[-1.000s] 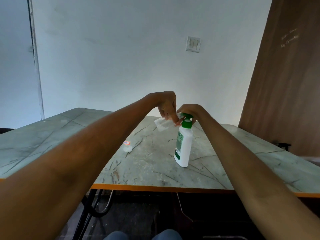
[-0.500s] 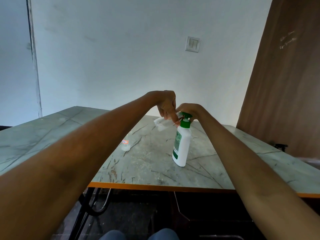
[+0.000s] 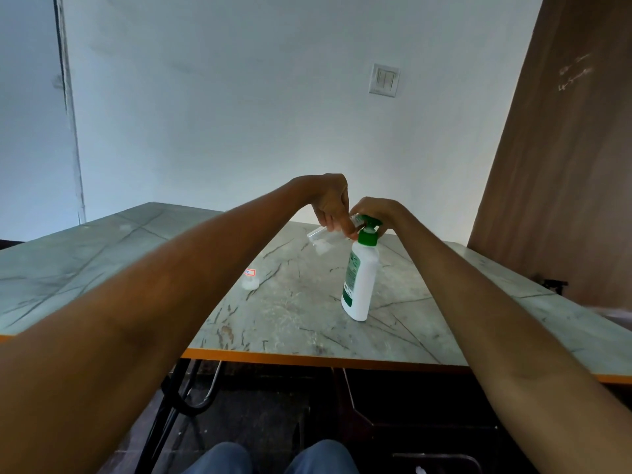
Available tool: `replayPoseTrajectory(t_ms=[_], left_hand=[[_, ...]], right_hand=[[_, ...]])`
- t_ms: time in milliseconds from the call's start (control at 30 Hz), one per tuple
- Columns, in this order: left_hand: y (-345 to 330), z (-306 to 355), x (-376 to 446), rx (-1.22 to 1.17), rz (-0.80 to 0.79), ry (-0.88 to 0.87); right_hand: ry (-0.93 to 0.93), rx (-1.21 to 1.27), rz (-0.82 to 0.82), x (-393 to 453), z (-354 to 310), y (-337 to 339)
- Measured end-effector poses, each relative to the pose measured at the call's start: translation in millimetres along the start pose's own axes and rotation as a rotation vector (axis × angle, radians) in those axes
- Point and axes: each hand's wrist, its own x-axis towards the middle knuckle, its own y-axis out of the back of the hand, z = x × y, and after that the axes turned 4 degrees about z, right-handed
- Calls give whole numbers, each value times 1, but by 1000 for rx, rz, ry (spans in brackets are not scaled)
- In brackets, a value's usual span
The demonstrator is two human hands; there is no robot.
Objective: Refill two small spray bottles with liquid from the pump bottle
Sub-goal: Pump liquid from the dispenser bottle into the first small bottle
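The left hand [image 3: 330, 203] is pinching a small clear plastic spray bottle [image 3: 321, 238], its grip tilting the mouth toward the spout, probably to catch the liquid. Just beside it, the right hand [image 3: 376, 212] is curling over the green pump head of the white pump bottle [image 3: 360, 278], which is standing on the marbled grey counter [image 3: 301, 309]. A second small clear bottle [image 3: 250, 280] is waiting below-left.

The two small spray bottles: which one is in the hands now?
The clear small bottle tilted at the green pump, held by the left hand. The other, red-labelled bottle, stands alone on the table.
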Motion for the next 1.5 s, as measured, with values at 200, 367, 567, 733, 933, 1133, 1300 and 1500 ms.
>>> replayPoseTrajectory(t_ms=[200, 367, 567, 733, 933, 1133, 1300, 1500], left_hand=[[-1, -2, 1, -5, -8, 9], [-6, -7, 4, -18, -26, 10], [-2, -2, 3, -2, -46, 3], [5, 5, 5, 35, -42, 4], [2, 1, 4, 29, -30, 0], [-4, -2, 2, 11, -39, 2], [1, 2, 1, -11, -24, -4], [2, 1, 2, 1, -42, -7]], right_hand=[[-47, 49, -43, -1, -7, -2], [-92, 4, -98, 3, -5, -8], [-51, 10, -85, 3, -4, -5], [10, -41, -37, -4, -8, -1], [-50, 0, -54, 0, -4, -3], [-69, -17, -66, -2, -3, -8], [-19, 23, -15, -4, -5, -1], [-36, 23, -25, 3, -5, -3]])
